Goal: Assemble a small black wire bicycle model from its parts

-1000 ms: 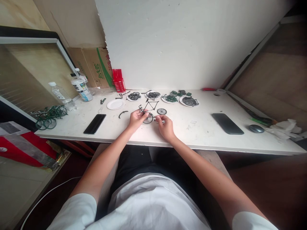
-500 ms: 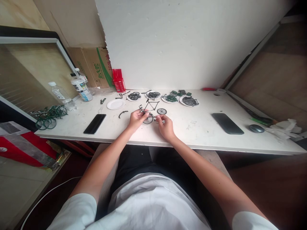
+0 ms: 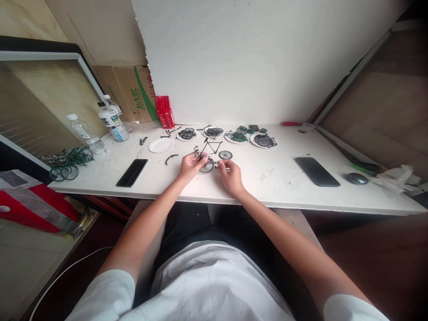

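Note:
Between my hands is a dark part of a model bicycle with a spoked wheel [image 3: 206,166] at its lower end. My left hand [image 3: 191,166] is closed on this model bicycle part from the left. On the other side, my right hand [image 3: 230,174] pinches at its right end; any small piece between those fingertips is too small to name. Just beyond lie a black bicycle frame [image 3: 214,147] and a loose spoked wheel [image 3: 225,154]. A curved black strip [image 3: 171,158] rests left of my left hand.
Plates of small parts stand along the back, including a plate of wheels [image 3: 179,138], beside a bare white plate [image 3: 162,150]. Assembled green model bicycles [image 3: 70,165] and bottles [image 3: 113,125] are at left. A phone [image 3: 132,173], a dark flat slab [image 3: 317,172] and a mouse [image 3: 357,179] flank my hands.

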The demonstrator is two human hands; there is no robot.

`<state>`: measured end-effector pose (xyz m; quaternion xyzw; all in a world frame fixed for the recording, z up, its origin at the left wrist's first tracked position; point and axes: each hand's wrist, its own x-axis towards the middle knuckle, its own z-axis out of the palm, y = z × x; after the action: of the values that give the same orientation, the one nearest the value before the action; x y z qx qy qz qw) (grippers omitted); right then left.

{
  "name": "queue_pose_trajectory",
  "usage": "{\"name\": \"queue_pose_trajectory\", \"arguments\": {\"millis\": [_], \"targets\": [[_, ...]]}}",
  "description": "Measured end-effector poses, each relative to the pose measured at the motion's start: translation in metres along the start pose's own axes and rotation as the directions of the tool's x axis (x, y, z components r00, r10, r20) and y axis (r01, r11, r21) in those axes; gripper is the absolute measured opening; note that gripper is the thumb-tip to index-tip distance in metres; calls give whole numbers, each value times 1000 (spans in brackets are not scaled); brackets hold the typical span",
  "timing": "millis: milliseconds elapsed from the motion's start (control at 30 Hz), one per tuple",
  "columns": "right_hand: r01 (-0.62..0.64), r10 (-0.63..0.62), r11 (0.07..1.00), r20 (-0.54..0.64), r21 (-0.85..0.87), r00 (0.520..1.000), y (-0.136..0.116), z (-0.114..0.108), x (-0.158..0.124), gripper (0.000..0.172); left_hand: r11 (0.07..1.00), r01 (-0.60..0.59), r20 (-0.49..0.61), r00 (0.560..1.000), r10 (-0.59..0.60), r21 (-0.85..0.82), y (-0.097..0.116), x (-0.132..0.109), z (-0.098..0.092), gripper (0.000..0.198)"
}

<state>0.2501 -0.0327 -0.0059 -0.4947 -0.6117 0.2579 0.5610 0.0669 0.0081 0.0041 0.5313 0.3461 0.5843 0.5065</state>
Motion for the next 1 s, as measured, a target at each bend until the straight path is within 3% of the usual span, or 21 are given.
{"name": "queue_pose_trajectory", "arguments": {"millis": [300, 600, 1000], "targets": [[7, -7, 1000, -8, -26, 1000, 2, 2, 1, 47, 1000, -15, -10, 1000, 15, 17, -3, 1, -1, 60], [36, -31, 998, 88, -57, 996, -3, 1, -1, 36, 999, -26, -5, 1000, 26, 34, -5, 2, -1, 58], [19, -20, 1000, 194, 4, 981, -3, 2, -1, 37, 998, -18, 62, 998, 14, 67, -4, -2, 0, 53]]}}
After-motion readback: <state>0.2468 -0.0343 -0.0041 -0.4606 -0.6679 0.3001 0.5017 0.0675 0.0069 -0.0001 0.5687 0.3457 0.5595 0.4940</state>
